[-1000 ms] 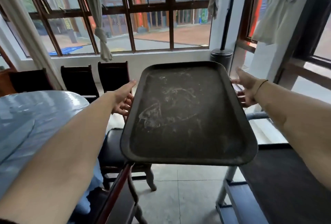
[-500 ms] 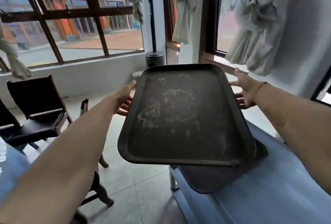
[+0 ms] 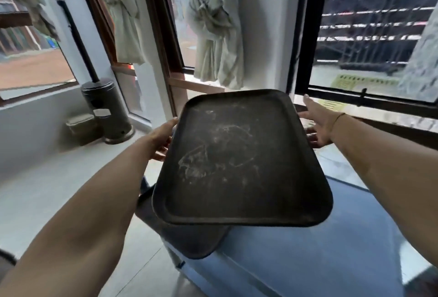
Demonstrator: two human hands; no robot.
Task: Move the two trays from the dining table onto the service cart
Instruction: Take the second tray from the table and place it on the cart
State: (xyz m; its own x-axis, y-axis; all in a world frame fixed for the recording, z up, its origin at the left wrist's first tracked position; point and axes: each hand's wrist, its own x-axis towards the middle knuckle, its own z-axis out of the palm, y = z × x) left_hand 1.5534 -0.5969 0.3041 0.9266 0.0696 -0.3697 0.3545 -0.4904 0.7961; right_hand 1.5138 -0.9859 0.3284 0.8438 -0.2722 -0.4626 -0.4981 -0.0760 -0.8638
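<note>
A dark scuffed tray [image 3: 237,161] hangs in the air in front of me, held level by both hands. My left hand [image 3: 162,139] grips its left edge, thumb on top. My right hand [image 3: 316,126] holds the right edge with fingers spread under and beside it. Directly below lies a second dark tray [image 3: 189,239] on the top of the grey-blue service cart [image 3: 308,256]; only its near left corner shows past the held tray. The held tray is above the lower one and I cannot tell if they touch.
A dark cylindrical patio heater base [image 3: 106,109] stands on the floor at the left by the wall. Windows with tied curtains [image 3: 218,35] run behind the cart. Tiled floor [image 3: 59,178] lies to the left of the cart.
My view has swung right and the tray has travelled with both hands from beside the dining chairs to over the cart, above the tray lying there. Both grips are unchanged.
</note>
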